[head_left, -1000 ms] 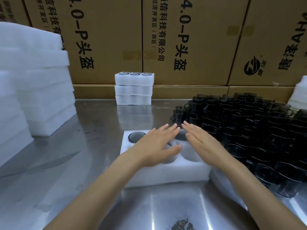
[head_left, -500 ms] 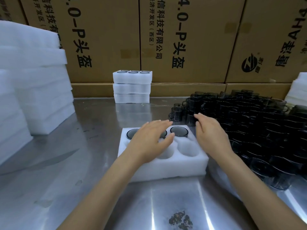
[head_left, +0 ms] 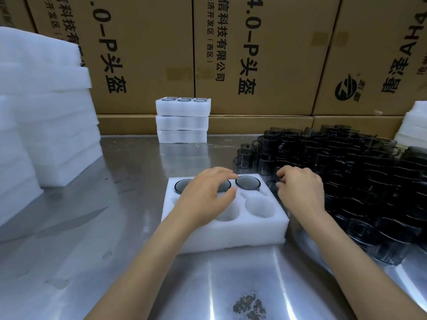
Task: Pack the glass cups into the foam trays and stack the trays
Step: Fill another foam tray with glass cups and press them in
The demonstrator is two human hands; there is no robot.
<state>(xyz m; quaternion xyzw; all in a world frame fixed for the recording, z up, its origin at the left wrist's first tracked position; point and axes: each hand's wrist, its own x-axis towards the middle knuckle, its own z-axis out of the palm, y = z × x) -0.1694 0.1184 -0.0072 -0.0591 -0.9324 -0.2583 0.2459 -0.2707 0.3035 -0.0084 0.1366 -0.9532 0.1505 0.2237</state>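
Centrally, toward the near edge of the steel tabletop (head_left: 92, 250), sits a white foam tray (head_left: 231, 234) with six round pockets. Its far row holds dark glass cups: one in the right pocket (head_left: 247, 182), one at the left (head_left: 181, 185) partly hidden, the middle one mostly covered. Near-row pockets show bare foam where visible. Left hand (head_left: 205, 197) lies palm down over the tray's far-left part, fingers loosely spread, tips resting on the middle cup's rim, gripping nothing. Right hand (head_left: 300, 190) is just off the tray's right edge, at the near-left fringe of the cup pile (head_left: 346, 176), fingers curled in toward a cup there; whether they actually pinch it cannot be told. Pile of smoky glass cups fills the tabletop's right side. At the far edge, middle, stands a stack of three filled trays (head_left: 182, 121), cup rims showing on top. Empty foam stacks (head_left: 46, 135) occupy the left edge; more foam (head_left: 413, 128) sits at the far right corner. Printed cardboard cartons (head_left: 254, 54) wall the far side.
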